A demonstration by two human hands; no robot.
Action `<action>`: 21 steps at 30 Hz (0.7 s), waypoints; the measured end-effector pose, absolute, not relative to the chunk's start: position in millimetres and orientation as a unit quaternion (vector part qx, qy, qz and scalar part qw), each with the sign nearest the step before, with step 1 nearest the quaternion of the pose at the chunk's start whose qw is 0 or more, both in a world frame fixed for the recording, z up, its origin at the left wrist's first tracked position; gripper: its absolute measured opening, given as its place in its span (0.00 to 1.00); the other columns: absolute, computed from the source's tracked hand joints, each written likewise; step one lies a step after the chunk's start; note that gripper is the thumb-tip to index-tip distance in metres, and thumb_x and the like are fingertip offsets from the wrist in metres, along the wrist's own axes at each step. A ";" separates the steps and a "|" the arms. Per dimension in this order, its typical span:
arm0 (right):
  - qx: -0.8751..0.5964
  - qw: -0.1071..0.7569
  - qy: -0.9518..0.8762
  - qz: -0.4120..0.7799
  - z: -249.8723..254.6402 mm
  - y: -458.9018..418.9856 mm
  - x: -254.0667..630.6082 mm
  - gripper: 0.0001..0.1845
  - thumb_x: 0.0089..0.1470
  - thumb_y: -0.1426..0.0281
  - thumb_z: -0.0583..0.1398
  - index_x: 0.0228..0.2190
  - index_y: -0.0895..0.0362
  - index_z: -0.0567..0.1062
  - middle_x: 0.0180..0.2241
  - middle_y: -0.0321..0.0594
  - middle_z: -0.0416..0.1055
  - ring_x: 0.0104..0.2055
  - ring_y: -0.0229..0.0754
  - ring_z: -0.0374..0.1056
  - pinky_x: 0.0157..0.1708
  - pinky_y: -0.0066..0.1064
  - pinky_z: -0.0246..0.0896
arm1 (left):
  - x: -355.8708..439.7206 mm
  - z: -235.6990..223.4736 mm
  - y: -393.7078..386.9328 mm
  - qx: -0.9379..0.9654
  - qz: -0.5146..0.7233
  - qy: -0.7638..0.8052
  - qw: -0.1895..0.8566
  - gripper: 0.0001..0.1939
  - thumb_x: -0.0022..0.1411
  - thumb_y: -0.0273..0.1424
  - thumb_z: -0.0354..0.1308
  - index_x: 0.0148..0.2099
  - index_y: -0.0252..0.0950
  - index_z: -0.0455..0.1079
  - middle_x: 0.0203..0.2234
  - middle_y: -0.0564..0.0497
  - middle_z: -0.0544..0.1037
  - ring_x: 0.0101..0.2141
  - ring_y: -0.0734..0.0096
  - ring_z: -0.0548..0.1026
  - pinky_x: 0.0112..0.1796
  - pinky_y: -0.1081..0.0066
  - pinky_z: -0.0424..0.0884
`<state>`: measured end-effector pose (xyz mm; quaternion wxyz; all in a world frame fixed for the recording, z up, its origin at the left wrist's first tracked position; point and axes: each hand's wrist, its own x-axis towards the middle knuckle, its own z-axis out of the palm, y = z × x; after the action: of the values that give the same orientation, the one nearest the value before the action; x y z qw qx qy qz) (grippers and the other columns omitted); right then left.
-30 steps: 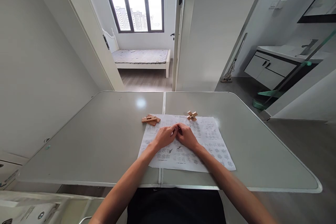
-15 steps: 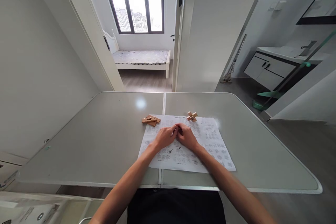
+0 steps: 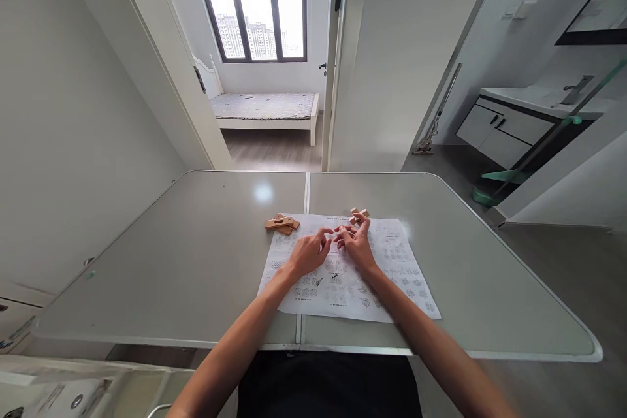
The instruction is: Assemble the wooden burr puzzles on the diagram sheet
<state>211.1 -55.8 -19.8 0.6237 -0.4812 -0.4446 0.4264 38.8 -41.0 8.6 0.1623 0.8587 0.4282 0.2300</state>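
A printed paper sheet (image 3: 298,304) with rows of small diagrams lies beneath both my hands. My left hand (image 3: 309,255) hovers over or rests on its middle, fingers reaching toward the right hand and nothing visible in them. Just beside it, my right hand (image 3: 357,245) has its fingers apart, empty as far as I can see. One raised finger overlaps a cross-shaped interlocking wooden puzzle (image 3: 364,213) at the sheet's far edge; whether it touches is unclear. Several loose wooden puzzle pieces (image 3: 280,225) are piled at the sheet's far left corner.
A grey-green table (image 3: 196,261) with a pale rim and a centre seam (image 3: 307,192) carries everything. Beyond it a doorway opens onto a room with a bed (image 3: 264,108). To the right stand a mop (image 3: 438,111) and a sink cabinet (image 3: 507,127).
My hands, earlier pressed together fingertip to fingertip, have loosened. The right hand has turned and spread its fingers, with one now in front of the cross-shaped puzzle.
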 end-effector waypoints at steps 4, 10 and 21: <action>-0.490 0.652 -0.345 0.465 -17.9 -52.0 215.6 0.33 0.55 0.62 0.65 0.53 0.46 0.52 0.39 0.33 0.73 0.29 0.41 0.76 0.26 0.33 0.73 | 38.4 9.6 -41.2 0.865 0.222 0.420 0.160 0.17 0.75 0.36 0.45 0.59 0.41 0.68 0.30 0.55 0.82 0.28 0.69 0.78 0.29 0.72 0.64; -0.484 0.674 -0.299 0.472 -12.5 -51.7 220.1 0.31 0.47 0.65 0.69 0.51 0.47 0.63 0.39 0.32 0.71 0.33 0.38 0.74 0.29 0.30 0.71 | 37.9 9.2 -41.3 0.864 0.227 0.416 0.168 0.16 0.75 0.36 0.46 0.56 0.41 0.70 0.29 0.56 0.80 0.26 0.70 0.76 0.30 0.71 0.64; -0.398 0.630 -0.376 0.551 8.2 -62.4 214.4 0.19 0.57 0.50 0.64 0.33 0.52 0.69 0.25 0.30 0.62 0.23 0.35 0.59 0.23 0.28 0.57 | 37.0 13.4 -29.2 0.714 0.420 0.422 0.367 0.29 0.65 0.46 0.64 0.62 0.38 0.64 0.51 0.42 0.77 0.45 0.64 0.78 0.43 0.66 0.74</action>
<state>214.4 -62.4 8.2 0.6300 -0.3977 -0.3760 0.5510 37.0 -29.2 13.4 0.3672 0.7142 0.4222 0.4205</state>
